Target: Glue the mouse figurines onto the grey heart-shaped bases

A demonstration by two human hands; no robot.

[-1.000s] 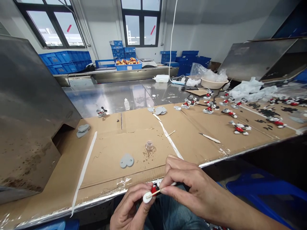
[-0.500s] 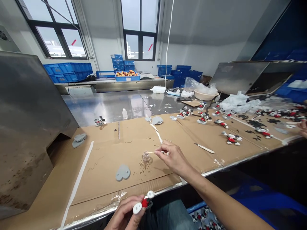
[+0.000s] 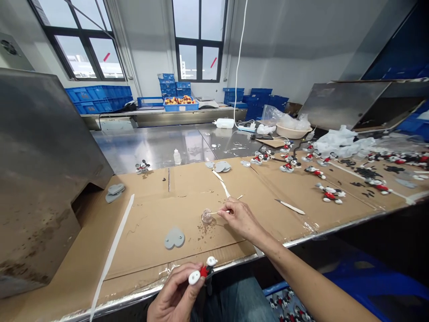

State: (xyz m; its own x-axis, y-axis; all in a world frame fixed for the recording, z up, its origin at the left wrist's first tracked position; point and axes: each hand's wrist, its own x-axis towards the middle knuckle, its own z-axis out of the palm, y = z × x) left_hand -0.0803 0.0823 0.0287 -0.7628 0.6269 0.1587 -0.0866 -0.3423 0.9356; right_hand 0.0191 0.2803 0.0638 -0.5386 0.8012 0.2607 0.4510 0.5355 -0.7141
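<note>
Between the fingers of my left hand point(image 3: 177, 293) is a small red, black and white mouse figurine point(image 3: 203, 271), with its white feet turned toward me, just off the table's front edge. My right hand point(image 3: 239, 218) pinches a thin white stick point(image 3: 213, 213), perhaps a cotton swab. The stick's far end is in a small clear glass jar point(image 3: 207, 216) standing on the cardboard. Dark stains mark the cardboard around the jar. To the jar's left lies a grey heart-shaped base point(image 3: 174, 238) with small holes.
Finished-looking mouse figurines point(image 3: 330, 194) stand and lie to the right, near scattered black parts point(image 3: 368, 172). A craft knife point(image 3: 290, 206) lies right of my hand. More grey bases point(image 3: 115, 192) are stacked beside a metal housing point(image 3: 36, 179). A small bottle point(image 3: 177, 156) stands farther back.
The view has shifted slightly, so the scene sits a little to the right. Both hands keep their holds; the figurine in my left hand is turned slightly.
</note>
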